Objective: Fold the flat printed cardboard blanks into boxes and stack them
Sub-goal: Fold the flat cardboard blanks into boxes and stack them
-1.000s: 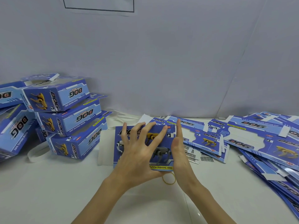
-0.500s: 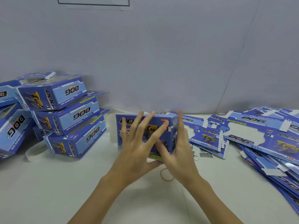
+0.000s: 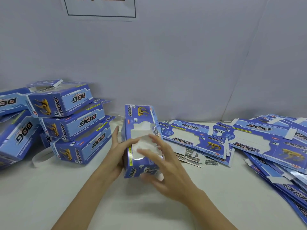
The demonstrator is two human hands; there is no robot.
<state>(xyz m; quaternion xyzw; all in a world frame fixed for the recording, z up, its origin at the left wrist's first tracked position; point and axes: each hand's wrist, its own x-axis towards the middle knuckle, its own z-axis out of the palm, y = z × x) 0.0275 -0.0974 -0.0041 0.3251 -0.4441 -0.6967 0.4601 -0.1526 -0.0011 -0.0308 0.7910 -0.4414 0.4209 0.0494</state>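
Box [image 3: 141, 130]: one, long axis pointing away from you, your left hand [image 3: 116, 151] gripping its side, right hand [image 3: 166, 166] spread over it; three boxes stacked [image 3: 73, 120] left.

Both hands on box [image 3: 141, 130], stacked boxes [image 3: 73, 123] left

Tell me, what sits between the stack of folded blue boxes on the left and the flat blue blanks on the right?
In the head view, the half-formed blue box, held by the left hand and the blurred right hand.
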